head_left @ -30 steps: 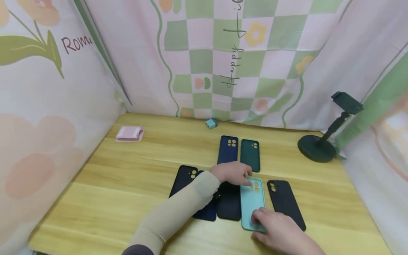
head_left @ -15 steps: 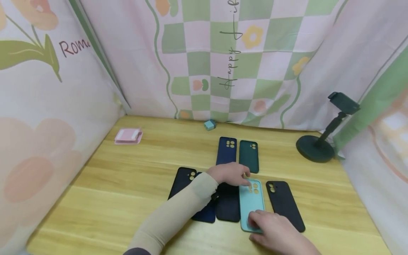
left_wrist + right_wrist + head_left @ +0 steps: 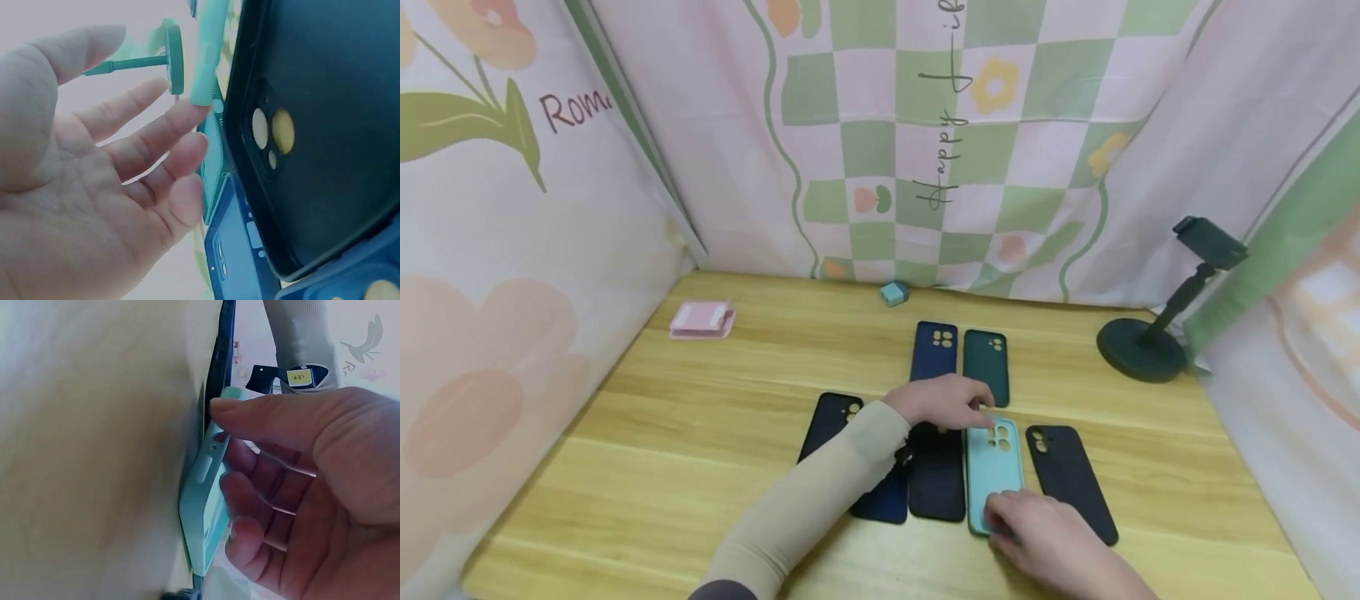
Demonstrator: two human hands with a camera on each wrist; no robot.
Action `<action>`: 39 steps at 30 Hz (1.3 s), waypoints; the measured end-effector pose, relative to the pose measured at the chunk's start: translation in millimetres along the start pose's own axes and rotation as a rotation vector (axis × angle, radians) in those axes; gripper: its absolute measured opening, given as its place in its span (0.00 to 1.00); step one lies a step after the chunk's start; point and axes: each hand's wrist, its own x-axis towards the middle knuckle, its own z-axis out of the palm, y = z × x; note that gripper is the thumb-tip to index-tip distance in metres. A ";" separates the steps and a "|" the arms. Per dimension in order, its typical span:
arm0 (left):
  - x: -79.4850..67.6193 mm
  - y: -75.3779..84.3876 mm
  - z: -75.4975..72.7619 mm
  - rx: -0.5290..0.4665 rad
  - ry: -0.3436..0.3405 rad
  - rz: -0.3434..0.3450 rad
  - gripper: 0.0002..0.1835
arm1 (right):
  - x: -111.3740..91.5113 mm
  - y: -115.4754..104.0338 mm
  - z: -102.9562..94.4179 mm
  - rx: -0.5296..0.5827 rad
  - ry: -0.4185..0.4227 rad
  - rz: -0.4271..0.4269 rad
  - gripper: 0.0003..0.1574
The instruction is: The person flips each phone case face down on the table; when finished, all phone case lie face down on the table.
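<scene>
A turquoise phone case [image 3: 996,471] lies lengthwise in front of me on the table, its camera cutouts at the far end. My right hand [image 3: 1048,533] pinches its near end; in the right wrist view the thumb [image 3: 228,406] is on the outer edge and the fingers curl inside the rim. My left hand [image 3: 942,402] reaches across to the case's far end. There, in the left wrist view, a fingertip of the left hand [image 3: 125,162] touches the turquoise edge, while the thumb stands apart. A black phone case [image 3: 937,479] lies just left of the turquoise one, partly under my left wrist.
A black case [image 3: 1073,483] lies at right. Dark blue [image 3: 934,354] and dark green cases [image 3: 987,371] lie behind. Left, another black case [image 3: 829,425] and a blue case [image 3: 883,500] sit under my forearm. Farther back are a stand [image 3: 1142,350], a turquoise block [image 3: 893,293] and a pink item [image 3: 702,320].
The turquoise case's near end has shifted slightly away from me, with the right hand still pinching it. My left hand has risen a little at the far end. The other cases stay put.
</scene>
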 end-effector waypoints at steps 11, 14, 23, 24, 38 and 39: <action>0.4 -4.3 -13.0 -0.102 0.152 0.128 0.17 | -6.0 -3.6 -6.2 0.009 0.326 -0.099 0.45; 0.5 -6.6 -14.0 -0.203 0.178 0.130 0.16 | -6.8 -2.4 -4.9 -0.026 0.411 -0.149 0.50; 3.3 -10.9 -12.4 -0.430 0.232 0.156 0.14 | -8.1 9.9 -1.1 -0.056 0.550 -0.228 0.44; 4.3 -9.9 -11.6 -0.434 0.231 0.161 0.14 | -9.4 11.9 -1.2 -0.059 0.565 -0.220 0.42; 14.9 4.0 1.4 -0.367 0.111 0.093 0.12 | -23.3 24.9 -6.7 -0.052 0.390 0.064 0.26; 14.4 4.0 1.5 -0.366 0.105 0.087 0.12 | -23.1 25.6 -7.8 -0.046 0.349 0.090 0.25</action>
